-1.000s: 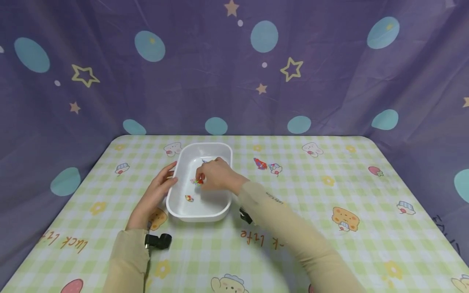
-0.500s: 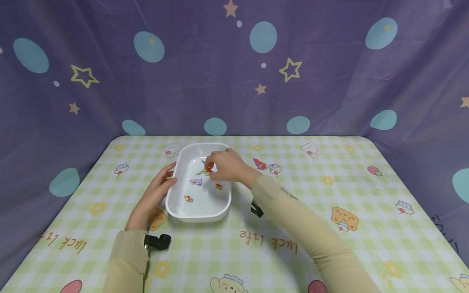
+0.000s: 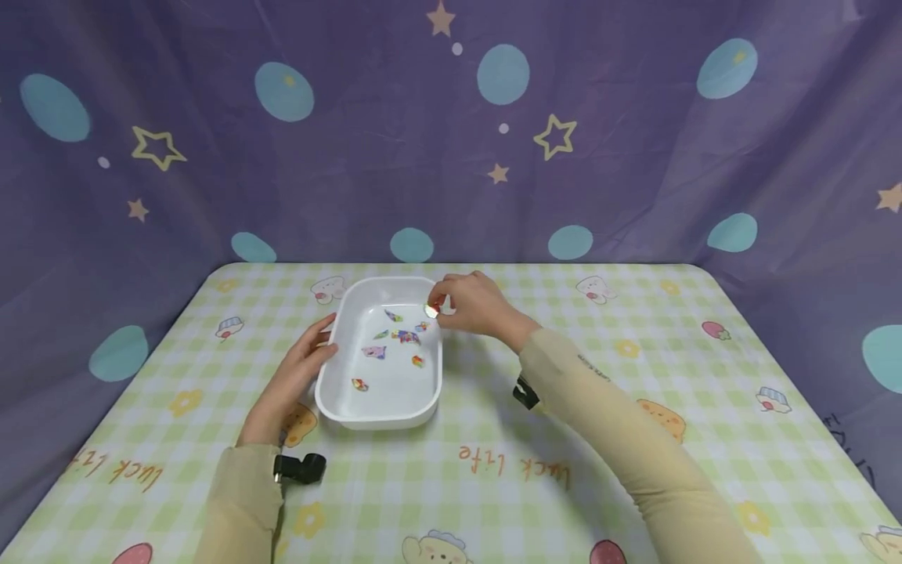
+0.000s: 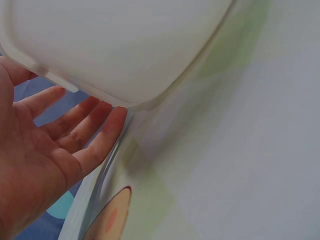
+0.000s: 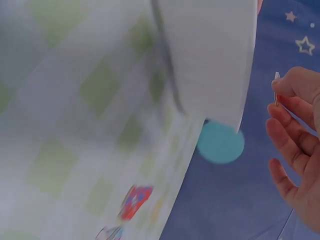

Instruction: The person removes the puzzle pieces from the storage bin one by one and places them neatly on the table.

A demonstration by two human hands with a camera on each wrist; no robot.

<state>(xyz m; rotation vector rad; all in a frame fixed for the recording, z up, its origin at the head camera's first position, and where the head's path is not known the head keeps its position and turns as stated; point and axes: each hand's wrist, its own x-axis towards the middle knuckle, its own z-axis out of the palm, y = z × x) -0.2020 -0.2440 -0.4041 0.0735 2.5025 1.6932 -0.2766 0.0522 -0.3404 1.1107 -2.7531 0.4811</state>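
My left hand [image 3: 291, 384] rests with its fingers against the left side of a white rectangular tray [image 3: 326, 403]; in the left wrist view its fingertips touch the tray's outer wall under the rim. Over the tray's far right rim, my right hand [image 3: 482, 307] pinches a small flat piece [image 3: 432, 311], red and white, between thumb and fingers. Edge-on in the right wrist view, that flat piece [image 5: 276, 89] looks thin. Inside the tray lie several small colourful flat pieces, among them a pink-purple piece [image 3: 374, 352], a blue-and-red piece [image 3: 405, 337] and a red-yellow piece [image 3: 360, 385].
A red-and-blue flat piece [image 5: 136, 202] lies on the checked tablecloth [image 3: 479, 501], to the right of the tray; my right hand and sleeve cover it in the head view. A purple curtain [image 3: 380, 172] with stars hangs behind the table.
My right hand has risen from the tray's middle and moved right and back to the rim, carrying the flat piece. More pieces in the tray are uncovered. The left hand has stayed.
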